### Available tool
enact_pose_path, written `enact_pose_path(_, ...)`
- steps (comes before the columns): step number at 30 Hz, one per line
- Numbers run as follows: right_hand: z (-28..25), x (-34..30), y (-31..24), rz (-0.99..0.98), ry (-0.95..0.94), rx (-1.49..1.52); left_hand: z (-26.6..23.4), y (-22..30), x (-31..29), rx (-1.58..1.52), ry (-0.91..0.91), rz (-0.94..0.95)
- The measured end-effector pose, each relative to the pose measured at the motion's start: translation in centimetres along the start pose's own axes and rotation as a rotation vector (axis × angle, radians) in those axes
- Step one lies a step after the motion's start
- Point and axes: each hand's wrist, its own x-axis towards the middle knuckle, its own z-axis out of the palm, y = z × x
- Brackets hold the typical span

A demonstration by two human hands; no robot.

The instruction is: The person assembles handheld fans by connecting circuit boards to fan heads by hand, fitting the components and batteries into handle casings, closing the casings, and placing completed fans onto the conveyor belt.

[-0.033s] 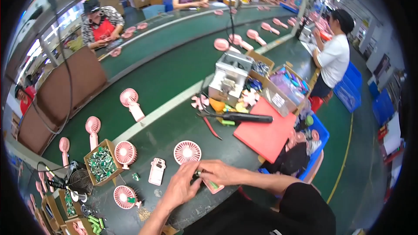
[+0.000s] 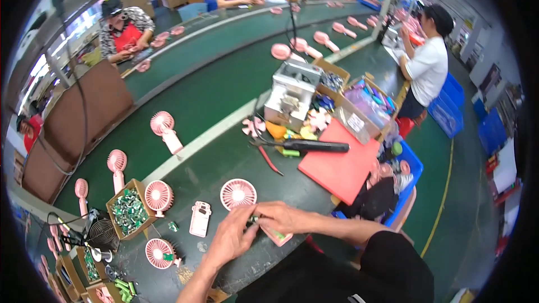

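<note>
Both hands meet over a pink handheld fan lying on the dark green worktop. Its round grille (image 2: pixel 238 193) sticks out beyond my fingers, and its open handle (image 2: pixel 280 238), with something green inside, shows below them. My left hand (image 2: pixel 229 239) is closed around the fan's neck. My right hand (image 2: pixel 278 216) pinches at the same spot, where a small dark green part shows between the fingertips; the fingers hide most of it. Left of my left hand lies a pale pink handle cover (image 2: pixel 200 219). A small green circuit board (image 2: pixel 173 226) lies beside that cover.
A carton of circuit boards (image 2: pixel 130 213) stands at the left, near two more fans (image 2: pixel 159 196). An electric screwdriver (image 2: pixel 317 146) rests across a red sheet (image 2: pixel 342 163). Beyond runs a green conveyor (image 2: pixel 210 92) carrying fans. A co-worker (image 2: pixel 426 67) stands at the right.
The whole view has shifted slightly, so the bench and belt sit a little further left and up. My hands keep their hold on the fan.
</note>
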Motion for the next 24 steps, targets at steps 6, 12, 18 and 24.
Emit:
enact_pose_path(6, -2.2, -1.1, -1.3, 0.196, -0.087, 0.035, 0.9, 1.0, 0.6, 0.052, -0.036, 0.046)
enact_pose_path(12, -3.2, -1.8, -1.9, 0.010, -0.055, -0.162, 1.6, 0.9, 0.9, 0.026, -0.166, -0.073)
enact_pose_path(18, -2.6, -2.3, 0.0, -0.064, -0.020, -0.516, 1.6, 1.4, 1.0, 0.146, -0.095, -0.070)
enact_pose_path(24, -0.2, -1.3, -2.1, -0.219, 0.133, -0.428, 0.8, 1.5, 0.9, 0.099, -0.020, -0.116)
